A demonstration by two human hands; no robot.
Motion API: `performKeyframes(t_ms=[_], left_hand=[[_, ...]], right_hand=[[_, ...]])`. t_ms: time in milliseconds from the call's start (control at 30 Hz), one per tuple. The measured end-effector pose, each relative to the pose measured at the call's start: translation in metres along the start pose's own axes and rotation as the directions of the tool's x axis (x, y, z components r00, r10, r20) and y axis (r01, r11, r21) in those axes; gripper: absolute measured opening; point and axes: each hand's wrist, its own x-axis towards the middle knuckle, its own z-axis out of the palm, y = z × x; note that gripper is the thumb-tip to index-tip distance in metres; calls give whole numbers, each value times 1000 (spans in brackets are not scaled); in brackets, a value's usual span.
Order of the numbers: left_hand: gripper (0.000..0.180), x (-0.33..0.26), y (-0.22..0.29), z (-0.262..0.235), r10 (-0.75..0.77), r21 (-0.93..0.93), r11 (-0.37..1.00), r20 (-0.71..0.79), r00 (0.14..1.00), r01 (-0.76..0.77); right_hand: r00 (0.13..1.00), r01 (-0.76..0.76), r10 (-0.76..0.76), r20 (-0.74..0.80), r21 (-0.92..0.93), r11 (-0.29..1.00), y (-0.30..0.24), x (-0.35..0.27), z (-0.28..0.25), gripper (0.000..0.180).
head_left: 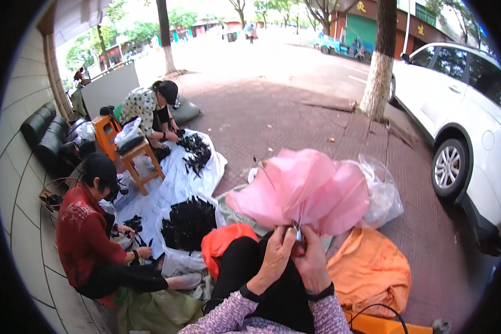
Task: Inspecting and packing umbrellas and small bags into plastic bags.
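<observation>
A pink umbrella [312, 186] is partly spread in front of me, its folds hanging loose and its ribs gathered toward my hands. My left hand [277, 253] is closed at the near end of the umbrella, thumb raised along its metal part. My right hand [312, 261] pinches the same spot from the right, fingers bent. A small shiny metal piece [299, 234] shows between the two hands. My fingers hide the exact point that they grip. Black trousers cover my knees just below.
Orange cloth [373, 273] lies at my right, and a clear plastic bag [383, 192] is beyond the umbrella. At left, a person in red [89, 234] and another in a spotted top [142, 108] handle black pieces [188, 222] on white sheeting. A white car [462, 100] stands at right.
</observation>
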Motion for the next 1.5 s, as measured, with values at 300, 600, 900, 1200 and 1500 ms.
performKeyframes(t_ms=[300, 600, 900, 1200, 1500], left_hand=[[26, 9, 40, -10, -171, -388, 896, 151, 974, 217], [25, 24, 51, -25, -50, -666, 731, 167, 985, 150], [31, 6, 47, -17, -22, -551, 828, 145, 989, 100], [31, 5, 51, -21, -38, -343, 935, 153, 987, 89], [32, 15, 57, -23, 23, -187, 982, 93, 995, -5]], right_hand=[[965, 137, -96, 245, -158, 978, -1, -5, 8, 23], [859, 484, -408, 309, -749, 453, 4, -28, 24, 26], [936, 7, -35, 350, 79, 997, -1, 10, 17, 17], [966, -35, 70, 248, -144, 989, -14, 21, 16, 14], [962, 32, 2, 273, -122, 992, -17, 28, 41, 18]])
